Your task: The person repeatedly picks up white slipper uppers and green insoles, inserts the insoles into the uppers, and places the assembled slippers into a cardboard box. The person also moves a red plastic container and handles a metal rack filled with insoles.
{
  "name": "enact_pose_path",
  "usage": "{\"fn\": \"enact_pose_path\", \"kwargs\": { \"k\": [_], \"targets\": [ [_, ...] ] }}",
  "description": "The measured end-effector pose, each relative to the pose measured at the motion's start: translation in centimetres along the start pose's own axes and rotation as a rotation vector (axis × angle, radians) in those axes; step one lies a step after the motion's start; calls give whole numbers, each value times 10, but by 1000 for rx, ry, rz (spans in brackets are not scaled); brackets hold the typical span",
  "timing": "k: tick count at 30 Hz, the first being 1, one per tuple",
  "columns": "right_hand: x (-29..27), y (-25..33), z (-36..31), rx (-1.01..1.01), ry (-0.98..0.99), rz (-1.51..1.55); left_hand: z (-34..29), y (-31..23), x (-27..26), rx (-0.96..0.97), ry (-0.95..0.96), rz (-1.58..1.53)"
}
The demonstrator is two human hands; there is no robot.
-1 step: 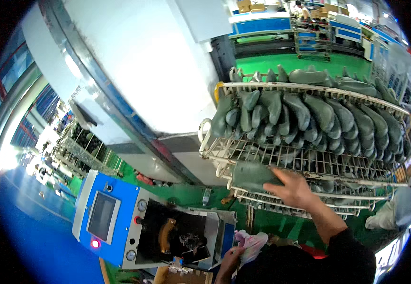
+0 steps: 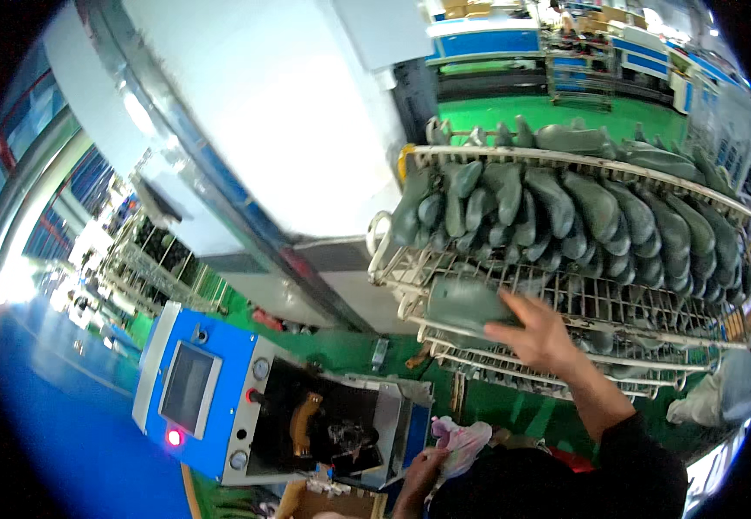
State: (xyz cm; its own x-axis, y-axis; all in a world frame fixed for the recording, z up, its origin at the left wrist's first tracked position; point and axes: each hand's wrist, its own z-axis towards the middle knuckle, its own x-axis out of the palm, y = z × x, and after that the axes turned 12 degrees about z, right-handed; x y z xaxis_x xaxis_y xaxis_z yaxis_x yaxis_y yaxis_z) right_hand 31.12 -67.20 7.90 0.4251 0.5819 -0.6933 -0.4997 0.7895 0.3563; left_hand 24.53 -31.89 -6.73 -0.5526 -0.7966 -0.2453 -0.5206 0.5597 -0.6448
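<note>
My right hand (image 2: 538, 337) reaches over the wire rack, with fingers and thumb closed round the near end of a dark green shoe last (image 2: 462, 304). This last lies flat on a lower shelf at the rack's left end. Low in the view, my left hand (image 2: 427, 471) is closed beside a crumpled pink and white cloth (image 2: 462, 443), which it seems to grip; the fingers are partly hidden. Many similar shoe lasts (image 2: 596, 208) hang in close rows along the top of the cream wire rack (image 2: 479, 156).
A blue machine with a dark screen (image 2: 189, 389), gauges and a lit red button stands at the lower left, a curved brown part (image 2: 306, 424) in its bay. A white panel and metal post (image 2: 246, 216) rise behind it. A person's leg (image 2: 708, 389) shows at the right.
My right hand's spread fingers have drawn closer together on the shoe last. The whole view has shifted slightly; my left hand stays by the cloth.
</note>
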Motion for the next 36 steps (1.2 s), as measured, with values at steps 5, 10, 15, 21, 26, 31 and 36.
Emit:
{"fn": "enact_pose_path", "kwargs": {
  "k": [5, 10, 15, 21, 26, 31, 36],
  "targets": [
    [20, 4, 57, 109, 219, -221, -29, 24, 4, 183, -29, -264],
    [52, 15, 47, 142, 83, -386, -74, 142, -11, 165, -279, -483],
    [103, -13, -9, 74, -253, -510, -193, 278, 6, 137, -798, -1052],
    [212, 135, 16, 48, 544, 471, -245, 387, 19, 191, -1366, -820],
    [260, 260, 32, -169, 1003, 562, -180, 453, 32, -391, -1291, -20],
    [275, 316, 11, -262, 1225, 474, -153, 436, 18, -659, -1564, 316],
    [294, 319, -1, -296, 1482, 335, -183, 433, 34, -661, -1485, 204]
  ]
}}
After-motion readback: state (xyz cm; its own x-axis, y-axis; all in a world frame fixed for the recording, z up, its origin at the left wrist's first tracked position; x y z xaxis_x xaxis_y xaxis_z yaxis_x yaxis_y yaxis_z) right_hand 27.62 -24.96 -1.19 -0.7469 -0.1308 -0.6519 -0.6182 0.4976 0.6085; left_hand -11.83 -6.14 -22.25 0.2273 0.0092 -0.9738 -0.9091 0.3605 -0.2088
